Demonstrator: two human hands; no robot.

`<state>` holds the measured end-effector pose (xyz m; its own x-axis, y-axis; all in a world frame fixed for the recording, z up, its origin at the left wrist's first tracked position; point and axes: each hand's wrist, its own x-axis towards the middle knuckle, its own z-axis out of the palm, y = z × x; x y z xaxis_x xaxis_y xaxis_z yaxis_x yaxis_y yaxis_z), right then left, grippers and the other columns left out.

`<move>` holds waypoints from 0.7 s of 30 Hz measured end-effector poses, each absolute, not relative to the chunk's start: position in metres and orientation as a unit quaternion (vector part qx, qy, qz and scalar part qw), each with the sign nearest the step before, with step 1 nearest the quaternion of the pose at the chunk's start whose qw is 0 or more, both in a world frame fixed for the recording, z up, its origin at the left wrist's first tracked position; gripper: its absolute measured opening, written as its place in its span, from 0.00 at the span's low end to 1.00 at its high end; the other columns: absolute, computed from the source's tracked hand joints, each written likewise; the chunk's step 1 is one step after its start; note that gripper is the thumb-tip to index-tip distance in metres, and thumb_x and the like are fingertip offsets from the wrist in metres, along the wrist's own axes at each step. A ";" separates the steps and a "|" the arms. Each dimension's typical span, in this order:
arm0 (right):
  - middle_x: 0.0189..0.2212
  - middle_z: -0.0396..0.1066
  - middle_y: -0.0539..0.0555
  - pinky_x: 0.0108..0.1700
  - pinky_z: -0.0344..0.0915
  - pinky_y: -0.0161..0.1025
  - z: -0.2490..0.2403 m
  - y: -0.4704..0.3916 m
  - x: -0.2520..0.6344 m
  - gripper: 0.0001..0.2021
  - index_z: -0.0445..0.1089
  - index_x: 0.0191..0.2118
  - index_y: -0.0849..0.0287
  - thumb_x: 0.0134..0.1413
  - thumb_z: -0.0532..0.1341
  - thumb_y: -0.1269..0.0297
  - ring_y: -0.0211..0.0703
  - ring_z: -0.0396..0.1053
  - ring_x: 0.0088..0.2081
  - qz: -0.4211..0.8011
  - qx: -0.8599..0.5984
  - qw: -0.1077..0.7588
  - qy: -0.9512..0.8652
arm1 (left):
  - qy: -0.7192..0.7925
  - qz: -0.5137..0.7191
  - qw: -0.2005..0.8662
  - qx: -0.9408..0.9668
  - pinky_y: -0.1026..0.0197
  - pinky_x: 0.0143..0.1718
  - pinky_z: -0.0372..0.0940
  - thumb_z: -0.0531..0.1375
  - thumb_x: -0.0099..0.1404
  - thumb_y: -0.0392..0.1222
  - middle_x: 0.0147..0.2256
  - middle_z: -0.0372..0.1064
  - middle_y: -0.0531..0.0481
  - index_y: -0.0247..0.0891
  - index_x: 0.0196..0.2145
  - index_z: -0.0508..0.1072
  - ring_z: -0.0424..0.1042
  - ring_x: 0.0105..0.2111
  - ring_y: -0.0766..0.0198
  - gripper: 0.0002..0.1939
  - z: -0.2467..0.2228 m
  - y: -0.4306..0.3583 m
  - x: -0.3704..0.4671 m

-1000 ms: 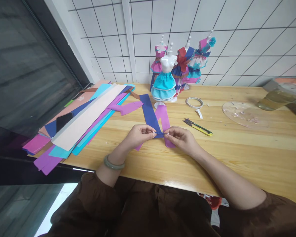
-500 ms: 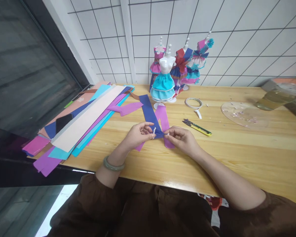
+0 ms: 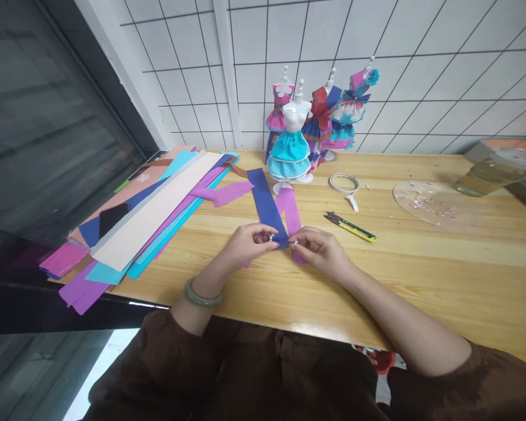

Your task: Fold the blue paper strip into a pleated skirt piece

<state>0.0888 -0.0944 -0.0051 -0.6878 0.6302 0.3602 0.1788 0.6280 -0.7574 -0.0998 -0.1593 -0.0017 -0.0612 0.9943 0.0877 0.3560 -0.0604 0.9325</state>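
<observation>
Blue pleats [image 3: 281, 239] pinched: left grip [image 3: 246, 244], right grip [image 3: 321, 250].

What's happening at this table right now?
The person's left hand and right hand pinch a gathered blue piece between them, over a flat blue strip and a purple strip. Behind these stands a white mannequin in a turquoise skirt. Yellow-handled snips lie to the right, and coloured strips are piled to the left.

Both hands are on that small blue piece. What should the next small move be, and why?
Probably squeeze the small blue piece tighter at its middle: the left hand and right hand pinch its opposite ends, and it looks gathered narrow between them. The folds are too small to judge fully.
</observation>
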 end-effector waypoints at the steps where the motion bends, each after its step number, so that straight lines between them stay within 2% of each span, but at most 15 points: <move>1: 0.29 0.69 0.54 0.31 0.61 0.36 -0.005 -0.094 0.089 0.07 0.71 0.34 0.58 0.51 0.57 0.65 0.38 0.65 0.29 0.358 -0.240 0.315 -0.846 | 0.582 0.438 0.366 0.579 0.67 0.25 0.57 0.61 0.50 0.45 0.24 0.65 0.53 0.35 0.36 0.73 0.61 0.23 0.71 0.16 -0.002 -0.159 -0.100; 7: 0.29 0.70 0.54 0.31 0.61 0.36 -0.005 -0.094 0.089 0.07 0.71 0.34 0.58 0.51 0.57 0.65 0.39 0.65 0.29 0.356 -0.247 0.317 -0.843 | 0.582 0.449 0.391 0.553 0.66 0.26 0.59 0.62 0.49 0.44 0.26 0.67 0.50 0.33 0.33 0.72 0.64 0.25 0.69 0.14 -0.006 -0.158 -0.100; 21: 0.30 0.70 0.54 0.31 0.61 0.36 -0.003 -0.095 0.088 0.07 0.72 0.34 0.58 0.49 0.58 0.67 0.39 0.66 0.30 0.379 -0.262 0.322 -0.827 | 0.585 0.436 0.361 0.581 0.66 0.25 0.58 0.60 0.51 0.44 0.25 0.67 0.49 0.32 0.31 0.72 0.64 0.25 0.69 0.12 -0.008 -0.158 -0.102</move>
